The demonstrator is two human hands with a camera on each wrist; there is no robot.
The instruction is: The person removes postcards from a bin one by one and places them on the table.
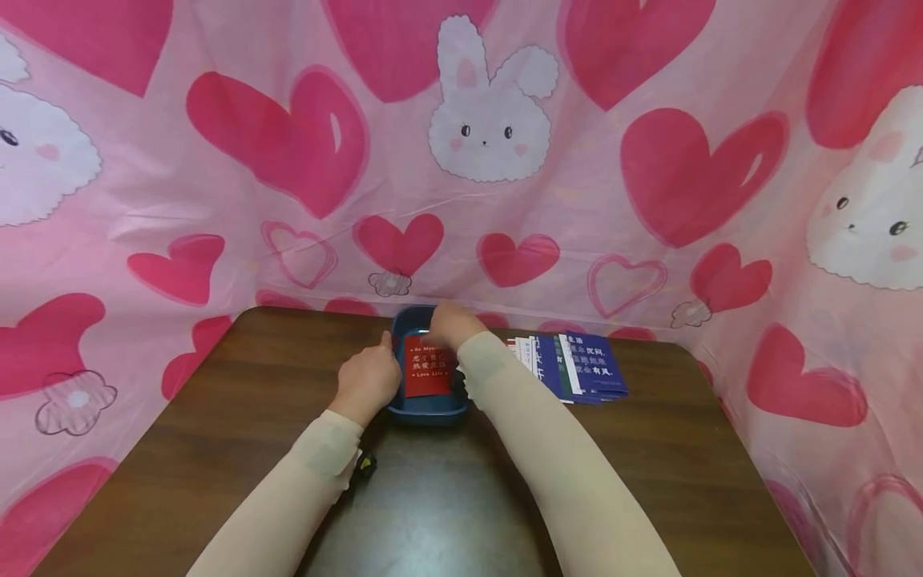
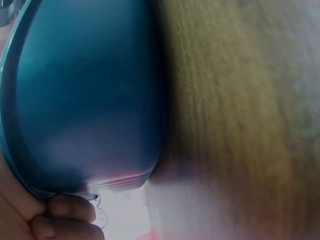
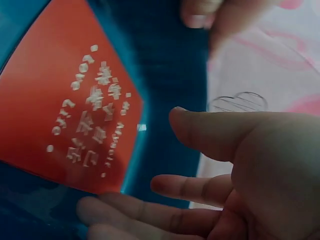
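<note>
A blue plastic tray (image 1: 427,418) stands at the far edge of the table. Inside lies a red card (image 3: 75,115) with white lettering, also visible as the red card (image 1: 427,373) in the head view. My left hand (image 1: 366,381) grips the tray's left side, its fingers (image 2: 72,207) bent against the outer wall below the rim. Over the far right part of the tray is my right hand (image 1: 453,327), holding nothing that shows. In the right wrist view the thumb and fingers of that right hand (image 3: 210,170) are spread apart, fingertips close to the card's edge; contact is unclear.
Right of the tray, a fanned row of printed cards (image 1: 598,365), mostly blue with some white and green, lies on the brown wooden table (image 1: 671,433). A pink cloth (image 1: 404,152) with hearts and rabbits hangs behind and at the sides.
</note>
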